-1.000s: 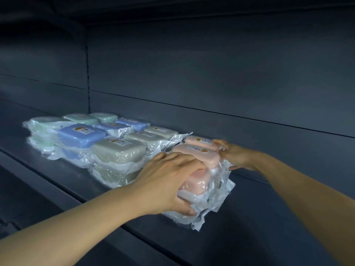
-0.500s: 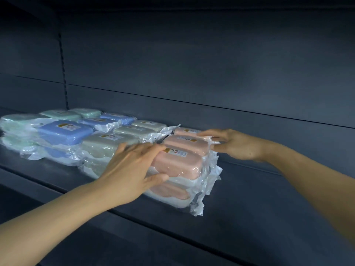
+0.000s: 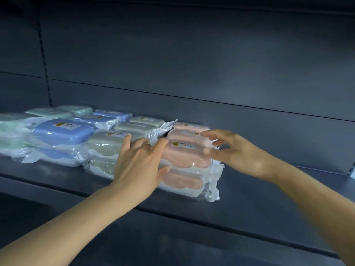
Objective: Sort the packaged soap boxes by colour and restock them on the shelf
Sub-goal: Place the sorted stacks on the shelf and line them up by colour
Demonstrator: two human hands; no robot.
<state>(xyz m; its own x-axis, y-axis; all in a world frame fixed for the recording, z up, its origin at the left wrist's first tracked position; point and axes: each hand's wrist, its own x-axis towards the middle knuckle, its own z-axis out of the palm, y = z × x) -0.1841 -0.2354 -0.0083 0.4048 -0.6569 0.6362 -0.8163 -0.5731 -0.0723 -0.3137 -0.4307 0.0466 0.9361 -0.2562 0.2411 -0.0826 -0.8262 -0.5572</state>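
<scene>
Judging by the shelf, you are near the end: four colour rows lie side by side, mint boxes at 9 o'clock, then blue boxes, grey-green boxes, and the pink boxes at 3 o'clock of them. Your left hand rests on the pink stack's near-left side, fingers straight. Your right hand hovers at its right edge, fingers loosely spread, gripping nothing. Only squaring the pink stack seems left; whether more stock waits, you cannot tell.

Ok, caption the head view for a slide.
Both hands, left and right, square up the pink soap boxes beside grey, blue and green rows.
</scene>
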